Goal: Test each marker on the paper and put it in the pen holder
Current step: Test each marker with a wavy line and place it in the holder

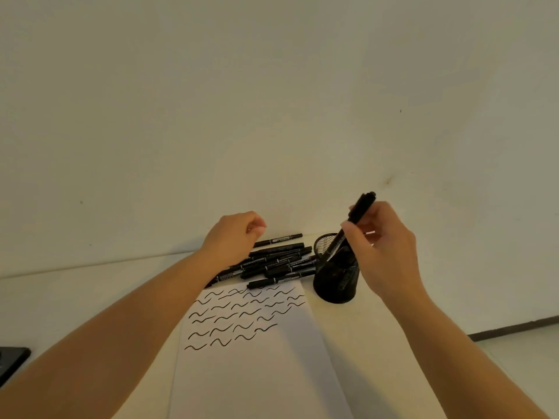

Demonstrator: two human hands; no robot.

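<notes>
Plain pale wall fills most of the view, and below it sits a light worktop (75,300) that meets the wall just past the hands. The right hand (384,249) pinches a black marker (352,225) with its fingers, and the marker's lower end dips into the black mesh pen holder (334,282), which stands just under and to the left of that hand. It looks as if this marker is about to be dropped in. The left hand (233,234) holds nothing; its fingers are loosely curled, and it hangs just above a pile of markers (275,263) that lies between the two hands, close to the wall. A sheet of paper (257,373) lies nearer the person, between the two arms. Its far part has many rows of black wavy test lines (242,316), so a lot of markers seem to be tested already. Some dark shapes show inside the holder, but how many markers are in it cannot be told. The pile shows that quite a few markers are left to test. A dark object (12,358) peeks in at the edge, well to the left of the left arm.
</notes>
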